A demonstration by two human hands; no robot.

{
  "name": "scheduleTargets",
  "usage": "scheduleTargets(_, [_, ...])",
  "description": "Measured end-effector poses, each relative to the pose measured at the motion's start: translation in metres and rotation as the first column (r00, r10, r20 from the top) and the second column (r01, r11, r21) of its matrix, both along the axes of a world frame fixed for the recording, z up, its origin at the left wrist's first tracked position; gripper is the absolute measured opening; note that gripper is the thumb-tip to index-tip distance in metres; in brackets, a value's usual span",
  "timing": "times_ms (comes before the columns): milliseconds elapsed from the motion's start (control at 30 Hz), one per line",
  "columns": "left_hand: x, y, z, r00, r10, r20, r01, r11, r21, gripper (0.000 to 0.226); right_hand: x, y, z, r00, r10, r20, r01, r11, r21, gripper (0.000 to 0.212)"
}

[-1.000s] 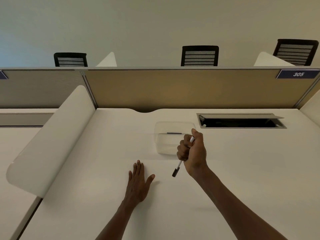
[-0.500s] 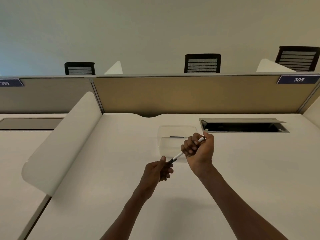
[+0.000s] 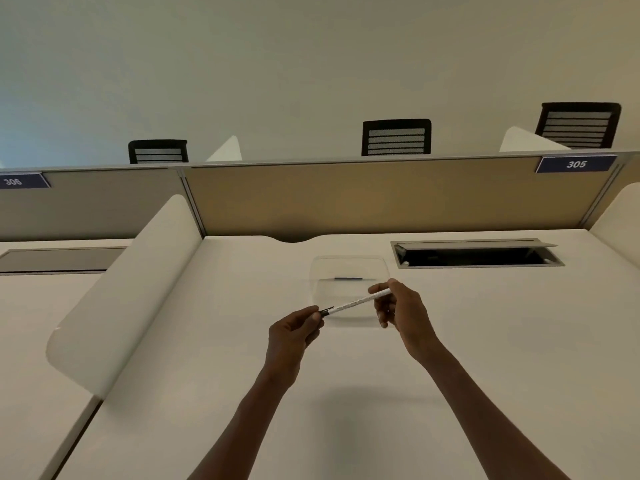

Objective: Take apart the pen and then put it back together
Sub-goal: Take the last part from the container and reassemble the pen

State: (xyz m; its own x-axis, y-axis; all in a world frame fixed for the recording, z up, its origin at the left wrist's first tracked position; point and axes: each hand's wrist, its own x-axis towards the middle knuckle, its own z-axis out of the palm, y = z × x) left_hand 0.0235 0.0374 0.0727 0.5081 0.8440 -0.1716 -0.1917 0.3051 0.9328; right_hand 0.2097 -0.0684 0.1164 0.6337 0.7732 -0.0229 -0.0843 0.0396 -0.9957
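The white desk (image 3: pixel 450 358) lies bare around both arms, with the clear tray (image 3: pixel 349 268) just beyond the hands and the open cable hatch (image 3: pixel 478 256) far right. The pen (image 3: pixel 356 301) is held in the air between them: right hand (image 3: pixel 403 313) pinching the white barrel's far end, left hand (image 3: pixel 294 332) gripping the dark tip. Best to pull straight along the barrel, over the tray, away from the hatch

desk (image 3: pixel 485 358): white | on it: clear container (image 3: pixel 349 271) (a dark strip inside)
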Motion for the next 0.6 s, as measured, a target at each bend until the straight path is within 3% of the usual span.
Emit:
scheduleTargets(167, [0.002, 0.002, -0.005, 0.997, 0.028, 0.066, -0.028, 1.0, -0.01, 0.022, 0.007, -0.022, -0.009, 0.993, 0.119, -0.009, -0.119, 0.992, -0.034, 0.03])
scheduleTargets(300, [0.005, 0.004, -0.009, 0.993, 0.045, 0.105, -0.045, 0.999, -0.005, 0.021, 0.009, -0.037, -0.017, 0.956, 0.282, 0.082, -0.255, 0.934, -0.25, 0.012])
scheduleTargets(600, [0.025, -0.004, -0.016, 0.996, 0.055, 0.072, -0.053, 0.998, -0.023, 0.023, -0.023, -0.042, -0.042, 0.86, 0.376, 0.346, -0.149, 0.832, -0.534, 0.007])
